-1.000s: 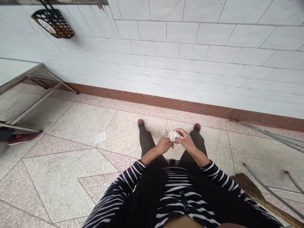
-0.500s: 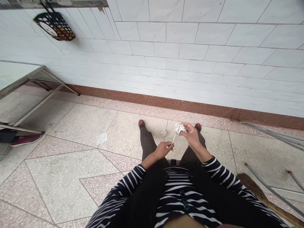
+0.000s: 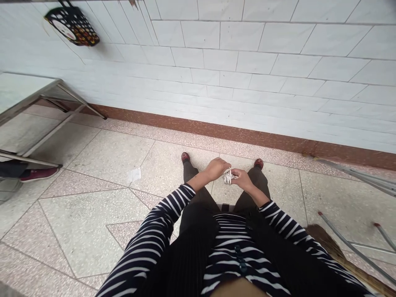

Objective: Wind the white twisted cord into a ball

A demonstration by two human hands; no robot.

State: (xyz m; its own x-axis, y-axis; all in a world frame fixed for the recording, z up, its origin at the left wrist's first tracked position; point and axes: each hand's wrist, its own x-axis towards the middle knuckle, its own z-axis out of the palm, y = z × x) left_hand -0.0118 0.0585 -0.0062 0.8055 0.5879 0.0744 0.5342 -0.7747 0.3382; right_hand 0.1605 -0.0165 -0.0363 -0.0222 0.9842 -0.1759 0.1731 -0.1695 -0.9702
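Observation:
Between my hands is a small bundle of white yarn (image 3: 227,177), wound in loose loops. My right hand (image 3: 243,180) grips the bundle from its right side, fingers closed around it. At the upper left of the bundle, my left hand (image 3: 218,168) pinches a strand of the yarn, its fingertips close to the loops and its back turned to me. Both hands are held above the floor in front of my legs. The loose white ball on the floor is out of sight behind my left hand.
White tiled wall (image 3: 222,66) ahead, with a patterned bag (image 3: 74,27) hanging on it. A metal-framed table (image 3: 34,82) and another person's shoe (image 3: 40,174) are at left. White paper (image 3: 134,175) lies on the floor. Metal legs (image 3: 346,237) and a broom-like thing (image 3: 324,239) are at right.
My left hand has swung up and forward from below the bundle to its upper left. My right hand has moved slightly down and left with the yarn.

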